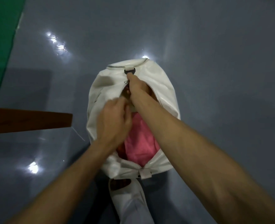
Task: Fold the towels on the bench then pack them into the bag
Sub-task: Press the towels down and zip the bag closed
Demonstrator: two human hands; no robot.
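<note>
Fingers (128, 77) of the right hand (134, 88) pinch the zip (125, 82) at the glossy white bag (164, 88)'s far end, with the left hand (114, 122) gripping its edge. The pink towel (140, 139) sits inside it, down on the grey floor (214, 78). Packing looks done, so I'd guess zipping shut is next, keeping the cloth clear.

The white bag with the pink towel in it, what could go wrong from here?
The pink towel fills the mouth between the open zip teeth, so it may snag if the zip is closed now. The left hand sits over the opening, in the zip's likely path, and could get pinched. The white bag is soft and stands on a glossy floor; with only the right hand gripping its far end, it may slide or slump.
</note>
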